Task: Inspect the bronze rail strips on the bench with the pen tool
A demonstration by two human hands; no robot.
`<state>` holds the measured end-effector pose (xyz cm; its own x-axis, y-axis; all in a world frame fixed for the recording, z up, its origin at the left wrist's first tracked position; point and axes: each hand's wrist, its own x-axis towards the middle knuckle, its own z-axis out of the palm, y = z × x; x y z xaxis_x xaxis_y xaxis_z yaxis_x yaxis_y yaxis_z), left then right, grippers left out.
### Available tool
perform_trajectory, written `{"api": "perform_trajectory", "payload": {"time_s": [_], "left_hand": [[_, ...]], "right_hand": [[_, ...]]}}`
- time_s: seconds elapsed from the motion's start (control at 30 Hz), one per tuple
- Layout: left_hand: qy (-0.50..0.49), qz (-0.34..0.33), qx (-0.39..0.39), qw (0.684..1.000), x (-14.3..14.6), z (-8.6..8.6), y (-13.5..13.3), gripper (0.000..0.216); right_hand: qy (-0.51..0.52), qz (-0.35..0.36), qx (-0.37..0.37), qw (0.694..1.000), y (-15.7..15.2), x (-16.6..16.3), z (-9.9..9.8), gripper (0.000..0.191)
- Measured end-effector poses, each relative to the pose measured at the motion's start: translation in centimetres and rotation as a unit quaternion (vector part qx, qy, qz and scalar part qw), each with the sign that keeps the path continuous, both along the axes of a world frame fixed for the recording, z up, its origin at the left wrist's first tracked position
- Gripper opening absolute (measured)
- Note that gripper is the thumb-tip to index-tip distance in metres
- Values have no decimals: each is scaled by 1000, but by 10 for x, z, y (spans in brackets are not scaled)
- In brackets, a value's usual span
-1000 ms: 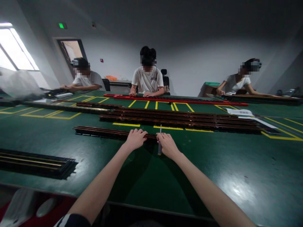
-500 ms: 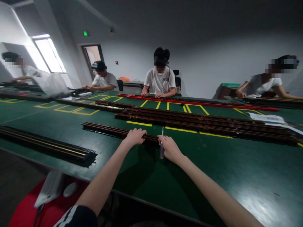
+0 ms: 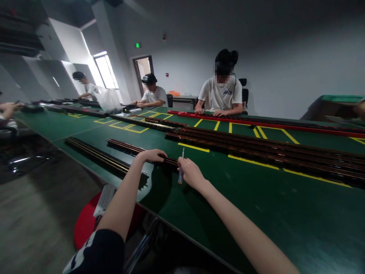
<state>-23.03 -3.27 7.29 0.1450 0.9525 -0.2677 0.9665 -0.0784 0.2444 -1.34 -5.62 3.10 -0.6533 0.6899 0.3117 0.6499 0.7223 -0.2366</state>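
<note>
A long dark strip with copper-coloured lines [image 3: 124,147] lies on the green table [image 3: 228,205] in front of me. My left hand [image 3: 153,155] is closed over this strip, its fingers curled round the far side. In my right hand [image 3: 191,172] is a screwdriver [image 3: 180,176] with a clear handle, its shaft pointing up and away. That hand is at the strip's right end, fingertips close against it; whether they also grip it I cannot tell. To the left of my left forearm lies a bundle of dark strips with gold-coloured lines [image 3: 97,155].
Beyond my hands lies a long stack of dark strips [image 3: 245,142]. Yellow tape lines [image 3: 252,162] mark the table. A long red rail [image 3: 273,125] is before a seated person [image 3: 221,93]. More people work farther left. A red stool [image 3: 87,222] stands below the table edge.
The view has swung left, so the room appears shifted to the right. My left hand has moved slightly left along the strip. My right hand still holds the screwdriver at the strip's end.
</note>
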Motion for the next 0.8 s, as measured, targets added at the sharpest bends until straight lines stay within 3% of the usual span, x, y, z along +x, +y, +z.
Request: {"api": "perform_trajectory", "payload": {"time_s": [0.2,0.4,0.63,0.8], "left_hand": [[-34,88,-35,995,-48,7,-12,46],[-16,217,28,976,-82,-3,-6,54],[157,260,73,950,-113,-25,-3,39],[184,271,87,941,-130,-32,-8,43]], "right_hand": [[21,29,-42,998,3,-51,3,11],[68,43,-117,990,9,-92,2,13],[126,102,-190,968,1,-132,-7,12],[149,164,-202,954,8,-137,-15,15]]}}
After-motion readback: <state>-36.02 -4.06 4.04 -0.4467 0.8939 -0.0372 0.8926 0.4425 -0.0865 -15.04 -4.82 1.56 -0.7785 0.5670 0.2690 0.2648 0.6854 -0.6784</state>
